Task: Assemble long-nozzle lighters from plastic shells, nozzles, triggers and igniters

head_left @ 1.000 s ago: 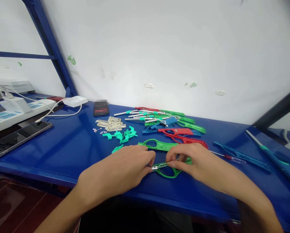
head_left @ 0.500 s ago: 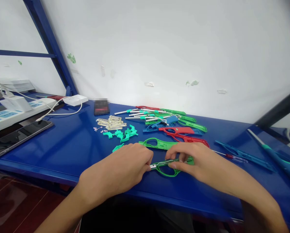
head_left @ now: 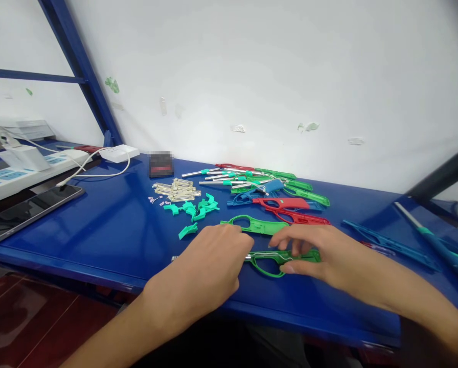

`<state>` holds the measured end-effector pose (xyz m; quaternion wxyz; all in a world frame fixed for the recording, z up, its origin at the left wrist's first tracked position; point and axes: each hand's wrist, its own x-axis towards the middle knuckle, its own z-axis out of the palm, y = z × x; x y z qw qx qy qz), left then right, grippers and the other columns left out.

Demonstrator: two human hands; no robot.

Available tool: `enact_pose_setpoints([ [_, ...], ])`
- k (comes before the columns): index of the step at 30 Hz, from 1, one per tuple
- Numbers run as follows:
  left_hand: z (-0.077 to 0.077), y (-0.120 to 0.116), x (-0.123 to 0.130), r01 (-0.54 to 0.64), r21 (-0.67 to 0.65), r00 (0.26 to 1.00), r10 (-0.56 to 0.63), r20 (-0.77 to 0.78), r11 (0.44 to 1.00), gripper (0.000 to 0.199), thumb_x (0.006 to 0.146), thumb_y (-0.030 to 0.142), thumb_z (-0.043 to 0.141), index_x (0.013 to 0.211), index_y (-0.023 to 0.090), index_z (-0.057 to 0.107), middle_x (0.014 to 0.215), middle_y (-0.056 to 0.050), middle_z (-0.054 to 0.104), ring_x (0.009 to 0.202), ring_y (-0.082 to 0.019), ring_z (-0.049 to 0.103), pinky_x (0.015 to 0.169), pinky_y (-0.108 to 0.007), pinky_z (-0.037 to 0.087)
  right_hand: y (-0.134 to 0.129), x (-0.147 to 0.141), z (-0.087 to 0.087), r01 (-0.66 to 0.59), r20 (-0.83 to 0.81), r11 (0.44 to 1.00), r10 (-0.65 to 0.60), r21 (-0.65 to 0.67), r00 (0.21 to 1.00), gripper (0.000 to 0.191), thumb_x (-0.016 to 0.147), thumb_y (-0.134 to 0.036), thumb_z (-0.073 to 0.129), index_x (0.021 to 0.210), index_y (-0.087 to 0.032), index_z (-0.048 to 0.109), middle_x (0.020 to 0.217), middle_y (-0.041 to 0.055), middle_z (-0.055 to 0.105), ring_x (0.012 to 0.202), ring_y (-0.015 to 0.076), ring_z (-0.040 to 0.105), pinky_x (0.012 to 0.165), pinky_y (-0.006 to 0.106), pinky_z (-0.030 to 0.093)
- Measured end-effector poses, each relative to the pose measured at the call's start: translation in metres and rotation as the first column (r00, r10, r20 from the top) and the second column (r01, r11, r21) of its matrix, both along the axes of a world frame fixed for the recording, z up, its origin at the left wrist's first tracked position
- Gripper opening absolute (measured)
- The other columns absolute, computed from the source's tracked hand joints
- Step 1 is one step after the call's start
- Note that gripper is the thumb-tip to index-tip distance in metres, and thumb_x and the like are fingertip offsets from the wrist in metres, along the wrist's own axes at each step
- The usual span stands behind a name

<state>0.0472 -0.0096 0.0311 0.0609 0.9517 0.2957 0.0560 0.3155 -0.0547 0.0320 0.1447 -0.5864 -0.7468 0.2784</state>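
Note:
A green lighter half-casing (head_left: pixel 269 271) with a trigger loop lies near the table's front edge, a thin pale wire running along its inside. My left hand (head_left: pixel 209 271) is closed over the metal tube (head_left: pixel 248 257) at its front end; the tube's tip shows left of the fist. My right hand (head_left: pixel 321 250) straddles the casing's handle, thumb on the near side and curled fingers on the far side, with the wire visible between them. Just beyond my hands lies another green half-casing (head_left: pixel 265 226). Loose teal triggers (head_left: pixel 192 208) lie beyond my left hand.
Metal-tube assemblies (head_left: pixel 217 182) and red casings (head_left: pixel 286 204) are piled behind. Pale metal parts (head_left: pixel 179 190) lie left of them. A screwdriver (head_left: pixel 378 248), a blue casing (head_left: pixel 386 243) and a blue lighter (head_left: pixel 439 250) are at right; a phone (head_left: pixel 29 212) and power strip (head_left: pixel 33 171) at left.
The thumb and fingers of my right hand have spread wider and shifted right along the casing. My left hand has turned and now covers the tube from above. The view has shifted slightly.

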Motion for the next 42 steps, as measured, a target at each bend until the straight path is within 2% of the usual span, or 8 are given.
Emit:
enact_pose_setpoints([
  [7, -0.007, 0.001, -0.002, -0.005, 0.038, 1.0, 0.004, 0.028, 0.999, 0.022, 0.101, 0.005, 0.051, 0.094, 0.023, 0.061, 0.098, -0.003, 0.064, 0.079, -0.024, 0.058, 0.07, -0.041, 0.036, -0.003, 0.01, -0.003, 0.035, 0.007, 0.999, -0.036, 0.017, 0.999, 0.032, 0.089, -0.05, 0.078, 0.118, -0.035, 0.076, 0.106, 0.0002, 0.078, 0.091, 0.0201, 0.072, 0.082, 0.032, 0.057],
  [12, -0.01, 0.006, -0.006, -0.009, 0.019, 0.999, 0.009, 0.041, 1.0, 0.02, 0.104, 0.007, 0.052, 0.098, 0.023, 0.06, 0.105, -0.002, 0.065, 0.085, -0.023, 0.059, 0.072, -0.04, 0.036, -0.005, 0.013, -0.002, 0.074, 0.01, 0.996, -0.074, 0.046, 0.997, 0.028, 0.089, -0.048, 0.077, 0.113, -0.034, 0.079, 0.1, 0.0005, 0.079, 0.088, 0.02, 0.072, 0.081, 0.032, 0.055],
  [20, -0.004, 0.008, -0.007, -0.032, -0.042, 0.999, 0.033, 0.016, 0.999, 0.019, 0.107, 0.008, 0.052, 0.097, 0.023, 0.059, 0.104, -0.001, 0.064, 0.091, -0.023, 0.06, 0.075, -0.039, 0.039, -0.004, 0.013, 0.0, 0.067, 0.034, 0.998, -0.067, 0.018, 0.997, 0.021, 0.089, -0.046, 0.077, 0.105, -0.033, 0.078, 0.101, -0.0011, 0.079, 0.092, 0.0189, 0.071, 0.083, 0.03, 0.054],
  [23, 0.002, 0.007, -0.008, -0.002, -0.051, 1.0, 0.002, 0.009, 0.999, 0.02, 0.106, 0.006, 0.052, 0.102, 0.024, 0.06, 0.105, 0.0, 0.064, 0.094, -0.022, 0.061, 0.077, -0.038, 0.04, -0.004, 0.016, -0.003, 0.064, 0.051, 0.998, -0.063, -0.016, 0.997, 0.024, 0.089, -0.049, 0.079, 0.107, -0.033, 0.077, 0.102, -0.0017, 0.078, 0.093, 0.019, 0.071, 0.084, 0.03, 0.055],
  [27, 0.008, 0.005, -0.004, 0.028, 0.01, 1.0, -0.028, 0.008, 1.0, 0.016, 0.108, 0.012, 0.055, 0.112, 0.025, 0.063, 0.11, -0.001, 0.064, 0.097, -0.023, 0.063, 0.077, -0.039, 0.041, -0.001, 0.017, -0.005, 0.057, 0.066, 0.997, -0.053, -0.058, 0.996, 0.028, 0.087, -0.053, 0.08, 0.106, -0.034, 0.077, 0.1, -0.0017, 0.077, 0.093, 0.0197, 0.071, 0.083, 0.031, 0.055],
  [30, 0.009, 0.006, 0.002, 0.06, 0.062, 0.998, -0.061, 0.01, 0.996, 0.011, 0.11, 0.018, 0.056, 0.106, 0.023, 0.065, 0.107, -0.002, 0.064, 0.097, -0.024, 0.064, 0.077, -0.039, 0.041, 0.0, 0.015, -0.003, 0.069, 0.071, 0.995, -0.064, -0.066, 0.995, 0.027, 0.086, -0.052, 0.08, 0.105, -0.033, 0.077, 0.098, -0.0015, 0.077, 0.091, 0.02, 0.071, 0.082, 0.031, 0.054],
  [36, 0.001, 0.009, 0.011, 0.119, 0.106, 0.992, -0.121, 0.017, 0.987, 0.016, 0.107, 0.012, 0.057, 0.096, 0.022, 0.064, 0.099, -0.001, 0.063, 0.087, -0.022, 0.063, 0.069, -0.036, 0.038, -0.001, 0.01, -0.001, 0.098, 0.053, 0.991, -0.093, -0.094, 0.994, 0.025, 0.084, -0.045, 0.082, 0.104, -0.032, 0.075, 0.096, -0.0019, 0.078, 0.091, 0.0198, 0.072, 0.081, 0.03, 0.053],
  [42, -0.002, 0.01, 0.013, 0.131, 0.115, 0.991, -0.133, 0.006, 0.985, 0.018, 0.108, 0.011, 0.055, 0.096, 0.021, 0.063, 0.099, -0.002, 0.064, 0.088, -0.022, 0.064, 0.071, -0.037, 0.04, 0.0, 0.012, -0.004, 0.1, 0.03, 0.988, -0.097, -0.116, 0.995, 0.034, 0.083, -0.047, 0.083, 0.11, -0.029, 0.072, 0.099, -0.0003, 0.079, 0.092, 0.0203, 0.073, 0.079, 0.029, 0.055],
])
